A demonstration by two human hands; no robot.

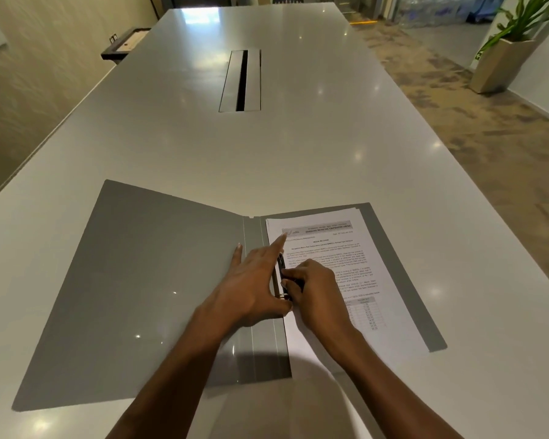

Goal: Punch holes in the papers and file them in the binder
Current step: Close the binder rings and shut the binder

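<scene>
The right hand [311,293] is curling its fingertips onto the black clip [281,270] at the spine, so it is gripping this small part and pressing on it. The left hand [251,286] is lying just beside it with straight fingers. Its index finger is reaching onto the top corner of the papers [362,264], another finger is resting on the left cover, and the thumb is pressing near the lower ring, so this hand is not closing around anything. The papers are lying as a flat stack on the right half of the binder [140,280], with their left edge at the clip, and the binder is lying open on the white table [203,137]. I cannot tell whether the holes are already sitting on the rings, because the hands are covering that place. In my judgement the filing step is going on and the task is nearing its end. The sheets are looking thin, light and soft, so they are likely to bend or tear at the holes if one is pulling them by a corner; pressing them flat near the bound edge is safer. The clip is looking small and stiff, and the glossy cover is probably slippery. Farther away, a cable slot [240,80] is sitting in the middle of the table and a planter [501,61] is standing on the floor at the right.
</scene>
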